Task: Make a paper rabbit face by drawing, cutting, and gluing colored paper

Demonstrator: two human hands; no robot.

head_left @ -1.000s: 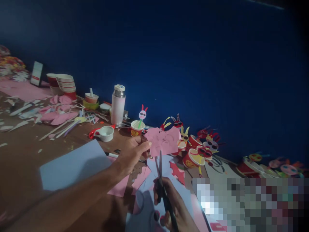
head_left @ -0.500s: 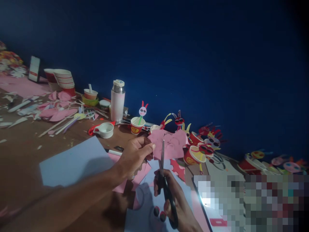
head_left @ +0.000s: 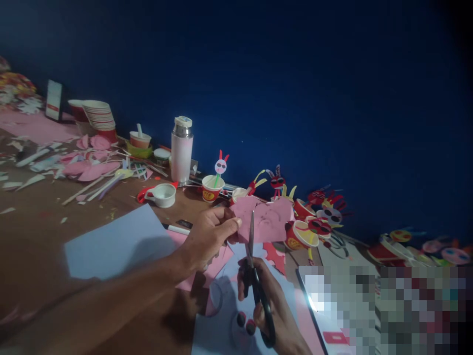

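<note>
My left hand pinches the left edge of a piece of pink paper with drawn or cut curved lines on it, holding it above the table. My right hand grips black-handled scissors, their blades pointing up and lying over the pink paper's lower part. Whether the blades are cutting into the paper I cannot tell. Below my hands lie light blue paper sheets, with small red and black ovals on a round pale piece. A red paper scrap sits behind the scissors.
A white flask stands near the dark blue wall, beside a small cup with a rabbit figure. A white cup is at left. Several cups with paper figures stand right. Scraps and sticks cover the left side.
The whole view has shifted slightly, so most things appear a little to the right and higher. Both hands keep their hold on the pink paper and the scissors.
</note>
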